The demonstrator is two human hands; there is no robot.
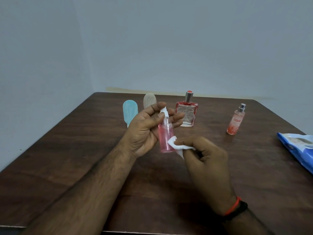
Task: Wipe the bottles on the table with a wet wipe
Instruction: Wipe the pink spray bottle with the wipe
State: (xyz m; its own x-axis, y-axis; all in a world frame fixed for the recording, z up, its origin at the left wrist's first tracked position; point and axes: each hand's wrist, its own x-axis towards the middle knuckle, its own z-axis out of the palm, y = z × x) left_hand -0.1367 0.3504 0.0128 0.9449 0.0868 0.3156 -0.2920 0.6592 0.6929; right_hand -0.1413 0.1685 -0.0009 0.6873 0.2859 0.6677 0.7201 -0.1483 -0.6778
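The left hand [145, 131] holds a pink bottle [166, 134] upright above the table [81, 150] — the fingers curl round its upper part from behind and the thumb lies across the front near the white sprayer [164, 111]. The palm is turned toward the camera, the grip loose enough that most of the bottle's clear body shows below the fingers.

The right hand [205, 156] pinches a folded white wipe [176, 145] between thumb and forefinger, the other fingers curled in toward the palm. The wipe touches the lower right side of the pink bottle. A red and black band [237, 207] sits on the right wrist.

Farther back on the table stand a square red bottle [187, 114] with a silver cap and, well to its right, a slim orange bottle [236, 121]. Behind the left hand are a blue bottle [129, 112] and a beige bottle [149, 101] — both partly hidden. A blue wipe pack [298, 150] lies at the right edge.
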